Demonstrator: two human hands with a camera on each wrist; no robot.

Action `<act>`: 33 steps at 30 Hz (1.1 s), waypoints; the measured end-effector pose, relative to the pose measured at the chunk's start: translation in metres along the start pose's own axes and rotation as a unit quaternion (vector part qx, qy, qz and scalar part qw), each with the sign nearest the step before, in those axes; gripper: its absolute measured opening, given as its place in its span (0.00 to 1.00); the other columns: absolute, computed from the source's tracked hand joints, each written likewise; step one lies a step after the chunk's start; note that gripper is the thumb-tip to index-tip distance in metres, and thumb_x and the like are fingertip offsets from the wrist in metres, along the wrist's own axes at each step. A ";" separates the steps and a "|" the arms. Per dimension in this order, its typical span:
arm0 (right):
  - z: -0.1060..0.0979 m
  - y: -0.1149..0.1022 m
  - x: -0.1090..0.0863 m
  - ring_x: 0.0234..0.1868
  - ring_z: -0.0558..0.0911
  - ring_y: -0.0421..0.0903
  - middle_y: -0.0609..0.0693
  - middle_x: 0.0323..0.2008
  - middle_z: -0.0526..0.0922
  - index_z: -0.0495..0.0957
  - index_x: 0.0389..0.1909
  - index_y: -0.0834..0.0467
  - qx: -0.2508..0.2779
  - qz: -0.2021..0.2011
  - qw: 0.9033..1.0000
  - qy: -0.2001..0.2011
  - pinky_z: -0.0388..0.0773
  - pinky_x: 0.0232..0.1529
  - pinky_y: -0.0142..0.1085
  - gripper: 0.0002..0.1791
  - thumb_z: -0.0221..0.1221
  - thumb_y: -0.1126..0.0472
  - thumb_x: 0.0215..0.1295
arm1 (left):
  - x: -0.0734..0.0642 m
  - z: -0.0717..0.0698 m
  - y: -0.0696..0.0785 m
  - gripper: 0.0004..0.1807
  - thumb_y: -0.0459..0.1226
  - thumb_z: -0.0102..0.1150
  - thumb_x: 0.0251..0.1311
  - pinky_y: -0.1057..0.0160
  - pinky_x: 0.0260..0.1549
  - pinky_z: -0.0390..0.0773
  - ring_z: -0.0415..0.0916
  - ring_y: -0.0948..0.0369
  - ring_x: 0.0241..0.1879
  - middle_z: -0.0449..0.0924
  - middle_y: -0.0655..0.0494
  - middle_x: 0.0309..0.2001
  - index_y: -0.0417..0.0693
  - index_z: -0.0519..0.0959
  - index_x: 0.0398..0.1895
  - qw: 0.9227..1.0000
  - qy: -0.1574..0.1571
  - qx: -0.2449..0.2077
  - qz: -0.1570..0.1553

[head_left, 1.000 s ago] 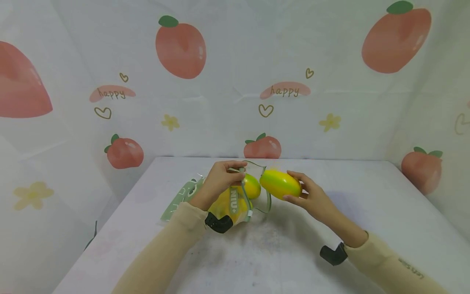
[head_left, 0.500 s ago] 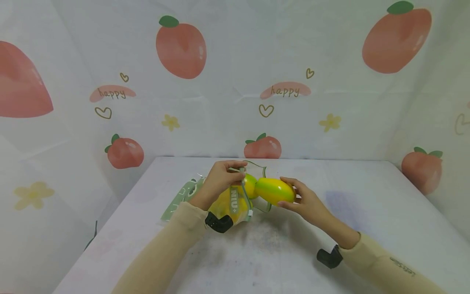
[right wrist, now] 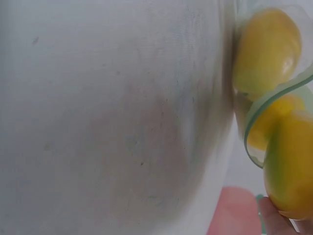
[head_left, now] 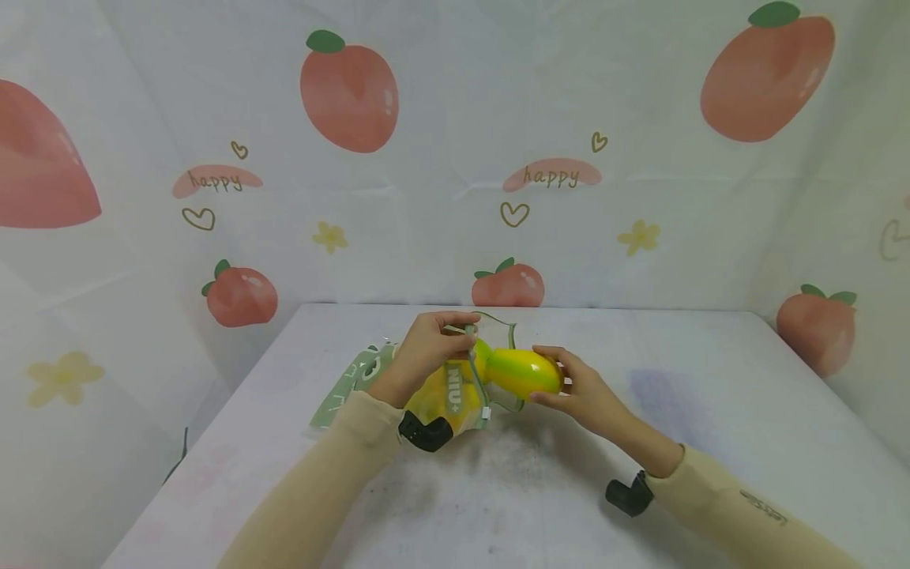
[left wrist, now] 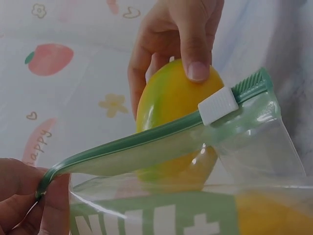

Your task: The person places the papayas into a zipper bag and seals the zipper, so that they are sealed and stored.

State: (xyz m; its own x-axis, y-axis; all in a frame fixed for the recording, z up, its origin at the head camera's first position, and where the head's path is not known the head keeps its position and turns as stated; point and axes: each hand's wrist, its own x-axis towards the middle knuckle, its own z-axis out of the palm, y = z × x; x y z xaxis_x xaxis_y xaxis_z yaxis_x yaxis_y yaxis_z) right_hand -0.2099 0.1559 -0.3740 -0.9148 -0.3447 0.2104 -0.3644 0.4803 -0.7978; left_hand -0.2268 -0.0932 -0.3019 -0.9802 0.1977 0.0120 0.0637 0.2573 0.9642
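Observation:
A clear zip bag (head_left: 453, 387) with green print and a green zip edge lies on its side on the table. Several yellow mangoes (right wrist: 268, 46) are inside it. My left hand (head_left: 426, 348) pinches the upper rim of the bag's mouth, which gapes to the right. Between the fingers and thumb of my right hand (head_left: 586, 399) is a yellow-green mango (head_left: 524, 373), its front end within the mouth and close to a mango inside; whether they touch I cannot tell. A white slider (left wrist: 218, 105) sits near one end of the zip in the left wrist view.
The white table (head_left: 512, 506) ends at a backdrop cloth (head_left: 426, 229) printed with peaches and hearts. The bag's flat printed end (head_left: 348, 391) stretches out to the left, behind my left forearm.
My right hand has moved left and a little down, bringing the mango from beside the bag's mouth into it. The left hand keeps its place on the rim.

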 end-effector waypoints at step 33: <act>0.028 -0.013 0.024 0.56 0.77 0.58 0.60 0.65 0.68 0.63 0.65 0.59 0.047 -0.036 0.997 -0.056 0.83 0.50 0.37 0.37 0.68 0.57 0.58 | -0.001 0.003 0.001 0.18 0.33 0.63 0.60 0.59 0.45 0.84 0.82 0.58 0.39 0.81 0.49 0.50 0.47 0.82 0.54 1.000 0.008 0.006 0.003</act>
State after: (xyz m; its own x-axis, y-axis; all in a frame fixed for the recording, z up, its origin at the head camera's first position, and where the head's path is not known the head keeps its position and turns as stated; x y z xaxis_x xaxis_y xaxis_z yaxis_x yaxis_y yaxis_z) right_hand -0.2223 0.1190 -0.3744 -0.8600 -0.4655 0.2089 -0.4057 0.3757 -0.8332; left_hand -0.2256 -0.0903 -0.3020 -0.9826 0.1842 0.0225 0.0720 0.2667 0.9611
